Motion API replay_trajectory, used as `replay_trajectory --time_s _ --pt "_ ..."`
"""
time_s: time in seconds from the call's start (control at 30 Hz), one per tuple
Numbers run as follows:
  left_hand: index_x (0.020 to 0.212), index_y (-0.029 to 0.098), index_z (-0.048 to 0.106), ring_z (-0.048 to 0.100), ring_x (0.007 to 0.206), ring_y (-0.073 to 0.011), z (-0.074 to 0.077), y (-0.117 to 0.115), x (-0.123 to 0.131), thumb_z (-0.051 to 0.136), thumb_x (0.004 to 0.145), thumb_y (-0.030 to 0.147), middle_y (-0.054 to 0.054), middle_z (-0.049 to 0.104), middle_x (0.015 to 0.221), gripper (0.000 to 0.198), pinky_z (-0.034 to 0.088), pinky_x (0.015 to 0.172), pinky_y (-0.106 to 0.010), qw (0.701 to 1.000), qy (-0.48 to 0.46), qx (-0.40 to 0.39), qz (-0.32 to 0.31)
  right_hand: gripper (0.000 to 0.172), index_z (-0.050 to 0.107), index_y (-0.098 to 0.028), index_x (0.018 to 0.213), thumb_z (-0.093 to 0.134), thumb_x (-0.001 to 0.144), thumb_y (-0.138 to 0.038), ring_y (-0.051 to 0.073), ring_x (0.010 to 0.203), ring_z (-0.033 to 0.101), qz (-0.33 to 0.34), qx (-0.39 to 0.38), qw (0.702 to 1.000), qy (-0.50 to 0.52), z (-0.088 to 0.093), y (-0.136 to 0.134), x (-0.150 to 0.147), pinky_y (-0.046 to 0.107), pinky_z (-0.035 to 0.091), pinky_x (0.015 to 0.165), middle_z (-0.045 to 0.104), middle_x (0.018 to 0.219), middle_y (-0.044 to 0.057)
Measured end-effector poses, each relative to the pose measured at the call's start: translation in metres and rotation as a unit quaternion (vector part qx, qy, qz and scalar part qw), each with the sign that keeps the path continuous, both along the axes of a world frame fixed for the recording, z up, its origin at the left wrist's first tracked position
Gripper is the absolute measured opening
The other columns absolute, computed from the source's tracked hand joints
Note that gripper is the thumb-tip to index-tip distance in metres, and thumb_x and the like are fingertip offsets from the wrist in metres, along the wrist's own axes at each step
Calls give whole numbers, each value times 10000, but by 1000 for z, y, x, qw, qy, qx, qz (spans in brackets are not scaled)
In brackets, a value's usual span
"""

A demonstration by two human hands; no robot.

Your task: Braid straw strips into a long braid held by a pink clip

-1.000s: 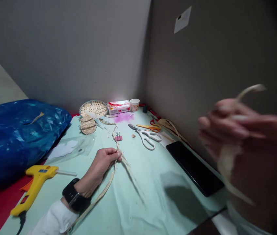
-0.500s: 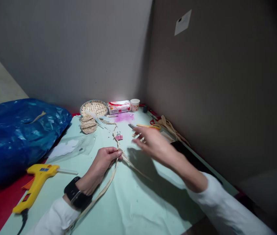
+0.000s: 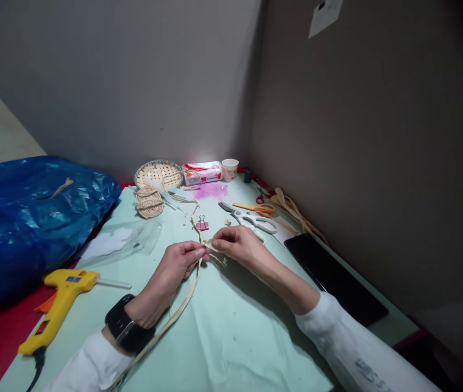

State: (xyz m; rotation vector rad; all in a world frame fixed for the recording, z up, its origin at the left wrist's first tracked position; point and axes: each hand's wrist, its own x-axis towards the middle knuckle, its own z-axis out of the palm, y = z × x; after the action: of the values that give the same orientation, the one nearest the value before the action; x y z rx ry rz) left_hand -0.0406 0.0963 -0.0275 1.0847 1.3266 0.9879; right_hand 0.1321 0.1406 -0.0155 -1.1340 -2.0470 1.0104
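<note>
A pale braided cord of dried plant fibre (image 3: pixel 196 219) runs toward me from the back of the table. Thumb and fingers of my left hand (image 3: pixel 178 267) pinch it where the strands part. One long strand (image 3: pixel 186 300) trails from there beneath my left wrist to the near edge. My right hand (image 3: pixel 242 245) meets the left from the right side, its thumb and forefinger closed on a short fibre strand (image 3: pixel 212 243). A pink binder clip (image 3: pixel 202 224) sits beside the cord, just beyond my fingers.
White scissors (image 3: pixel 256 220) and orange-handled scissors (image 3: pixel 256 208) lie to the right, near a black tablet-like slab (image 3: pixel 333 275). A yellow glue gun (image 3: pixel 58 310) and a blue plastic bag (image 3: pixel 39 228) are at left. Behind stand a woven basket (image 3: pixel 158 173), a tissue pack (image 3: pixel 202 173) and a paper cup (image 3: pixel 230 170).
My right hand has come down and left from above the scissors to the cord and pinched a strand. My left hand keeps its hold. The view has shifted slightly.
</note>
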Motion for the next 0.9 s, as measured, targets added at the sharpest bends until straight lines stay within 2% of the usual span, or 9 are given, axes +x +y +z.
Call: replay_trajectory --time_s 0.2,0.3,0.43,0.6,0.77,0.9 --pt "1016 173 524 257 429 -46 2 -3 1 668 719 338 3 642 665 369 135 425 -199 999 -14 12 34 133 563 -172 776 471 856 -227 139 612 562 -44 -8 999 2 1 9 11 238 355 593 647 670 21" --pt "956 161 503 247 425 -36 1 -3 -1 669 713 319 -11 648 683 335 125 418 -198 999 -28 -7 40 113 560 -174 799 469 856 -211 142 625 557 -59 28 997 -41 -1 5 7 242 334 594 640 688 26" --pt "828 115 549 219 433 -16 2 0 -6 652 739 275 -30 629 723 210 97 415 -207 999 -36 -40 -7 140 586 -177 819 456 865 -197 148 650 529 -73 96 984 -130 -4 -7 -4 252 291 587 634 724 36" --pt "763 119 551 216 433 -8 2 4 -9 654 729 201 2 586 697 136 96 415 -204 995 -70 -62 -27 146 579 -193 837 453 885 -247 157 643 528 -84 110 968 -209 -6 -17 -12 266 224 536 631 752 40" --pt "810 132 563 220 426 -16 1 4 -9 666 710 182 12 580 663 152 108 407 -200 994 -91 -51 -28 135 551 -183 814 445 875 -240 152 604 498 -99 118 960 -232 -7 -22 -18 275 206 526 619 754 48" --pt "904 132 576 231 419 -20 1 4 -9 686 689 176 30 556 619 245 116 406 -196 993 -104 -50 -17 102 520 -181 780 465 853 -226 138 591 464 -76 109 968 -215 -6 -25 -21 273 202 524 599 736 38"
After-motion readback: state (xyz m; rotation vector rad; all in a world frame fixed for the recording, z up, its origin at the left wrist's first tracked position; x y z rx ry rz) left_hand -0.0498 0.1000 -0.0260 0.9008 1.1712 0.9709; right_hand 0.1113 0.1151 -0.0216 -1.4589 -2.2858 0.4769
